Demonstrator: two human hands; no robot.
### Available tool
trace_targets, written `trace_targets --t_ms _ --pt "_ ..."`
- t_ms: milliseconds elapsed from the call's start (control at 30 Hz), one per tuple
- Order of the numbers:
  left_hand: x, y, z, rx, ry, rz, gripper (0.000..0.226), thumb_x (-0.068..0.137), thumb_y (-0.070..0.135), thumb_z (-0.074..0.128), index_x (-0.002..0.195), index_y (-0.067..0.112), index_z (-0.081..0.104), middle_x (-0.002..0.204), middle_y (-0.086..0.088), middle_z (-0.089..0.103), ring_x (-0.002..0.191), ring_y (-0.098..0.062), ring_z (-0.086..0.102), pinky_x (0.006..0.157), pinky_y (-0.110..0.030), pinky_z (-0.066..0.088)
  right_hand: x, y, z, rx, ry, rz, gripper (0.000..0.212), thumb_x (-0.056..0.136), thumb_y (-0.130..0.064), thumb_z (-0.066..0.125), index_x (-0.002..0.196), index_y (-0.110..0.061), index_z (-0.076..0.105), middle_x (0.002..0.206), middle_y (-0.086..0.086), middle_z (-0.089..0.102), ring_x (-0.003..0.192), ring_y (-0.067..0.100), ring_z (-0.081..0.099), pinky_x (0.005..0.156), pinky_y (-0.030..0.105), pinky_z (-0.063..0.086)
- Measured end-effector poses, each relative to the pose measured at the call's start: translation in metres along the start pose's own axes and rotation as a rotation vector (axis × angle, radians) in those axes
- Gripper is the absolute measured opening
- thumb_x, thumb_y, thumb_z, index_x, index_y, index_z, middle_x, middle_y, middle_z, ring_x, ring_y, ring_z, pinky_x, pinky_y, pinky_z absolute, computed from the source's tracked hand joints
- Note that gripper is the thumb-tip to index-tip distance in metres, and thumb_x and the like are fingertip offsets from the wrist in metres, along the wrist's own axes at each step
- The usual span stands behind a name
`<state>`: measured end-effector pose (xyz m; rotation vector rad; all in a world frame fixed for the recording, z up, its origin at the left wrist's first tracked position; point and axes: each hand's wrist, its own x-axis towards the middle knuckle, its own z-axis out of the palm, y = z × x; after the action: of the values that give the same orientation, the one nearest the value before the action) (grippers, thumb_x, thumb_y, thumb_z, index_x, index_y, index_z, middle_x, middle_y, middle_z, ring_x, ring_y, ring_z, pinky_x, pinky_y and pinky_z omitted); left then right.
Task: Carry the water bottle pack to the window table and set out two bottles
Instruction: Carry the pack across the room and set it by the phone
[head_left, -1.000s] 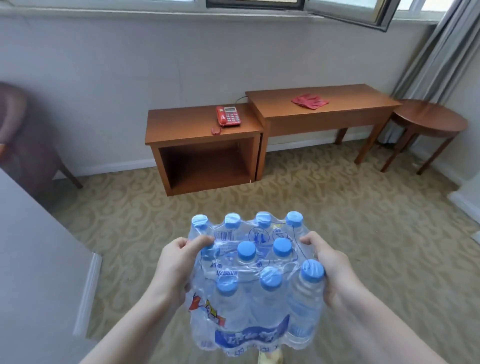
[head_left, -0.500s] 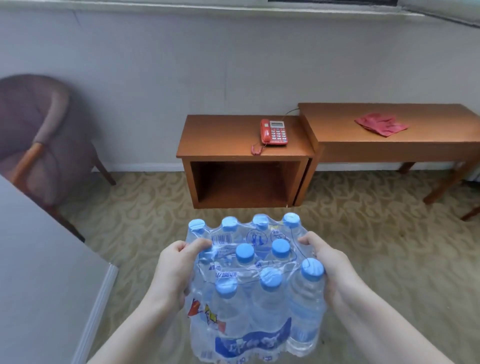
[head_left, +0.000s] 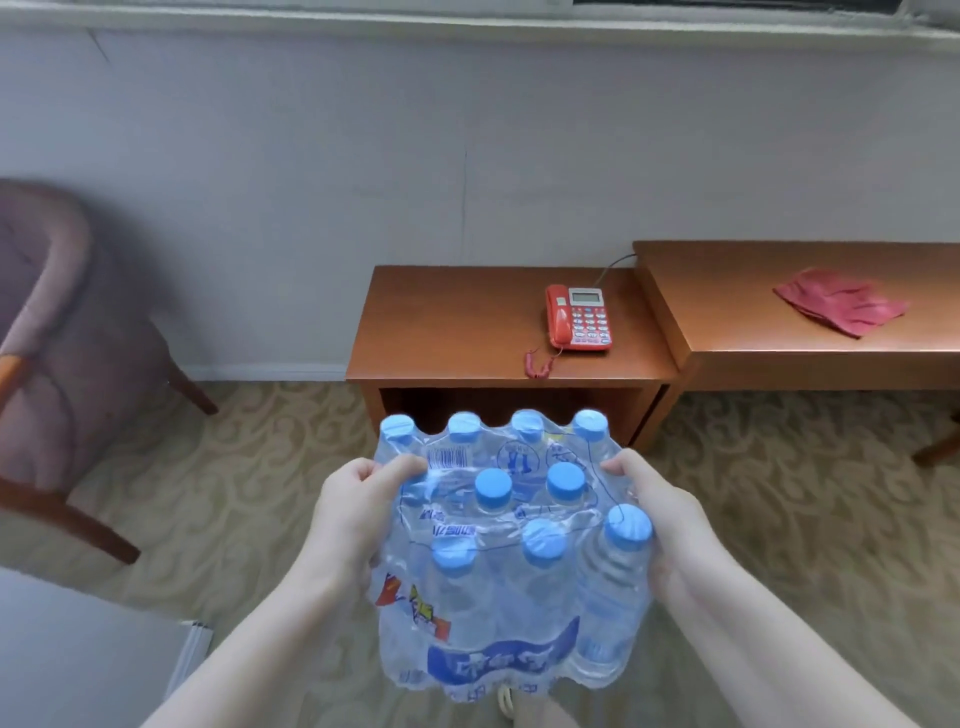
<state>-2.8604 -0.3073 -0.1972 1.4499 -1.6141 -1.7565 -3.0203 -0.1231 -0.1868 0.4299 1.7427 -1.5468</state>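
A shrink-wrapped water bottle pack (head_left: 511, 561) with several blue-capped bottles hangs in front of me at waist height, above the carpet. My left hand (head_left: 353, 514) grips its left side, thumb on top of the wrap. My right hand (head_left: 662, 530) clasps its right side beside a corner bottle. Straight ahead under the window stands a low wooden table (head_left: 457, 322) with an open shelf below. A taller wooden desk (head_left: 769, 332) adjoins it on the right.
A red telephone (head_left: 579, 319) sits on the low table's right end. A red cloth (head_left: 841, 306) lies on the desk. A purple armchair (head_left: 57, 322) stands at the left. A white bed corner (head_left: 88, 665) fills the lower left. Patterned carpet lies between.
The view has swung left and moved closer to the low table, which now looks larger. The round side table and curtain left the view. Both hands keep the same hold on the pack.
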Motion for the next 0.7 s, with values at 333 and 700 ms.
trace_targets --t_ms 333,700 --pt "0.137 0.047 0.066 -0.036 0.055 -0.049 0.039 0.066 0.038 0.076 0.075 0.015 0.046 0.041 0.01 0.024 0.036 -0.012 0.019 0.033 -0.023 0.018 0.137 -0.103 0.053 -0.085 0.011 0.005 0.055 0.05 -0.035 0.074 0.09 0.003 0.076 0.094 0.023 0.077 0.068 0.032 0.067 0.069 0.043 0.054" --pt "0.297 0.096 0.068 -0.029 0.057 -0.101 0.038 0.067 0.036 0.076 0.069 0.015 0.045 0.053 0.003 0.035 0.047 -0.015 0.03 0.038 -0.021 0.023 0.245 -0.174 0.16 -0.13 0.049 0.046 0.04 0.059 -0.028 0.076 0.087 0.0 0.076 0.083 0.02 0.079 0.09 0.041 0.074 0.087 0.054 0.056"
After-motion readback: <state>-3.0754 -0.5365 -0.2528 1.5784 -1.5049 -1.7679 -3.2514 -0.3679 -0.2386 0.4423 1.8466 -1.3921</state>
